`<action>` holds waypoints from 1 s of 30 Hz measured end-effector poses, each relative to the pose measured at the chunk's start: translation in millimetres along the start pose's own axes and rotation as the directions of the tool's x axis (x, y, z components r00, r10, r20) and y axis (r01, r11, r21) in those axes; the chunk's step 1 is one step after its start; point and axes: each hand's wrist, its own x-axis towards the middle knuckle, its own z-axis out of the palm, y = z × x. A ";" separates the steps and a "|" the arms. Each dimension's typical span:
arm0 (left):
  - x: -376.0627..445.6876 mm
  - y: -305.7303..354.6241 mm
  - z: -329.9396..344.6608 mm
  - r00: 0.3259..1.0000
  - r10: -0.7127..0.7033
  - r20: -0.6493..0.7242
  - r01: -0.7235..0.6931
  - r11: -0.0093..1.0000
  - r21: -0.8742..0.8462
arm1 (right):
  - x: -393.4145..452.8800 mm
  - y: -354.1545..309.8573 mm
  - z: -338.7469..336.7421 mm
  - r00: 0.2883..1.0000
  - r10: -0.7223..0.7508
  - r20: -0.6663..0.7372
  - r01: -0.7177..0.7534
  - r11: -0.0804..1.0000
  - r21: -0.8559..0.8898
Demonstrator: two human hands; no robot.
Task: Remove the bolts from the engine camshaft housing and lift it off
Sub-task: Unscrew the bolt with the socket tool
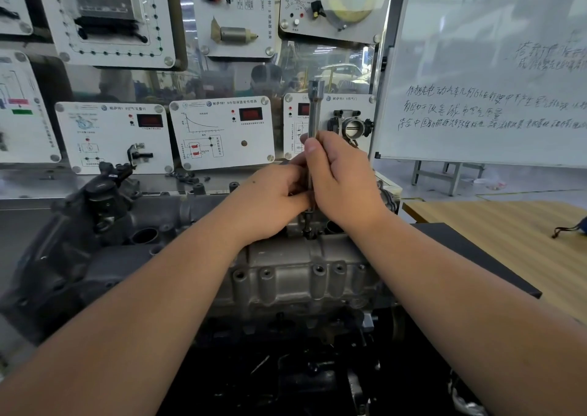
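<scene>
Camshaft housing (pixel 295 266), a grey cast-metal piece with a row of bolt holes along its near face, sits on top of the engine (pixel 104 257) right in front of us, low in the middle of the view. We hold a long metal socket extension (pixel 315 110) upright over its far edge, the tool's lower end meeting a dark bolt (pixel 307 225) at the top of the housing. Our right hand (pixel 343 180) has its grip wrapped round the shaft, thumb pressed against the bar near the top of the fist. Our left hand (pixel 270 199) sits just beside and a little lower, its fingers curled in against the shaft and touching the right hand; how far its fingertips close round the bar we cannot tell, since the right hand hides them. Both forearms reach in from the bottom corners of the view.

Behind the engine stands a wall of white training panels (pixel 222 129) with red displays and mounted car parts, among them a throttle body (pixel 351 126). To the right a whiteboard (pixel 489 66) carries handwritten lines, and below it lies a wooden surface (pixel 508 234) with a dark mat (pixel 476 257) at its near edge.
</scene>
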 end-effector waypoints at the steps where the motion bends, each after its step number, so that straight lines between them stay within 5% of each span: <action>1: -0.3 0.4 -0.6 1.000 0.009 -0.017 -0.008 1.000 0.016 | -0.8 0.3 -0.1 1.000 -0.006 0.014 0.006 1.000 0.011; 11: -2.6 5.5 -0.1 0.998 0.019 0.054 -0.019 1.000 0.011 | 0.2 0.9 0.6 0.996 0.084 0.030 -0.085 0.996 0.030; 30: -2.5 5.7 -1.5 1.000 -0.013 0.000 0.013 0.999 0.039 | -1.9 -0.1 0.1 1.000 0.012 -0.009 -0.012 0.999 0.035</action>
